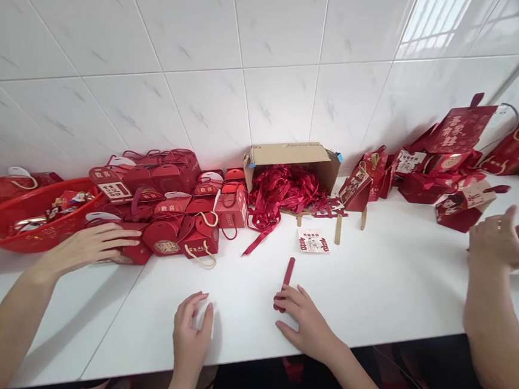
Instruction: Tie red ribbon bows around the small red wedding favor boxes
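My left hand [191,330] hovers over the white table near its front edge, fingers curved and apart, holding nothing. To its right, my right hand [304,323] is spread above the lower end of a dark red strip [289,271]. The fingers partly cover that end, and whether they touch it I cannot tell. Beyond the strip lies a small printed card [313,242]. Behind the card, red ribbons [286,191] spill out of a cardboard box [290,154] lying on its side.
Red gift boxes [169,233] with cord handles crowd the left, beside a red plastic basin [42,240]. A co-worker's hand [90,248] reaches to a box there. At right, another person's hand [497,240] grips a small box near more red boxes [461,208]. The tiled wall [208,108] stands behind.
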The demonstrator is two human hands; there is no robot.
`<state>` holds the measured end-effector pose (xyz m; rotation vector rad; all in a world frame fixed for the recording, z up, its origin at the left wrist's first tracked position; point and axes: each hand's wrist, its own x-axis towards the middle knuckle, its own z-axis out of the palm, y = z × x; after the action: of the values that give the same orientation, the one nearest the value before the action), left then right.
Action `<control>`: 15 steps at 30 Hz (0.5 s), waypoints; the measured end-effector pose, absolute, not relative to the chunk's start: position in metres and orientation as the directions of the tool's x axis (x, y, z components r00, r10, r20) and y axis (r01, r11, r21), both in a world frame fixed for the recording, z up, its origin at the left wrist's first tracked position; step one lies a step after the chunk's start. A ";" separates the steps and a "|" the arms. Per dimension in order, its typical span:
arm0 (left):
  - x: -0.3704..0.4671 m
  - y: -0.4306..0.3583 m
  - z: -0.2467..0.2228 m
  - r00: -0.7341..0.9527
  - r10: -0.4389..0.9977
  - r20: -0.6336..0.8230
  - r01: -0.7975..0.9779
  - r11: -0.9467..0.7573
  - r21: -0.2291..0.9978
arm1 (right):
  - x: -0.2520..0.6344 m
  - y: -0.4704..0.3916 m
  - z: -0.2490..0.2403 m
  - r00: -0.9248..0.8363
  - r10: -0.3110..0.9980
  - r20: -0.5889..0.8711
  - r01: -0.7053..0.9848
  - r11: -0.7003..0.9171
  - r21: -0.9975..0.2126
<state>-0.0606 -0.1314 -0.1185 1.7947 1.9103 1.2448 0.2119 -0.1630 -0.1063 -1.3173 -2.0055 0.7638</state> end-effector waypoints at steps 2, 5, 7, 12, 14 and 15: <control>-0.069 -0.127 -0.120 -0.201 0.917 0.345 0.765 -0.073 0.640 | 0.217 -0.165 -0.102 -0.363 0.920 0.146 0.516 0.329 -0.791; -0.067 -0.125 -0.122 -0.135 0.929 0.343 0.864 -0.059 0.500 | 0.223 -0.170 -0.102 -0.408 0.904 0.129 0.426 0.314 -0.848; -0.062 -0.126 -0.123 -0.106 0.940 0.324 0.909 -0.040 0.416 | 0.225 -0.174 -0.105 -0.390 0.908 0.151 0.362 0.302 -0.882; -0.065 -0.127 -0.128 -0.080 0.936 0.343 0.898 -0.081 0.433 | 0.233 -0.186 -0.112 -0.241 0.949 0.204 0.300 0.272 -0.914; -0.069 -0.125 -0.131 -0.071 0.930 0.360 0.899 -0.097 0.428 | 0.242 -0.190 -0.107 -0.171 0.971 0.165 0.298 0.211 -0.931; -0.071 -0.124 -0.132 -0.066 0.928 0.366 0.904 -0.099 0.415 | 0.249 -0.191 -0.102 -0.157 0.980 0.126 0.272 0.165 -0.948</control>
<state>-0.0706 -0.1238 -0.1318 2.1180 2.0799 0.8936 0.2485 -0.1913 -0.1019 -1.2324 -1.5902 1.0466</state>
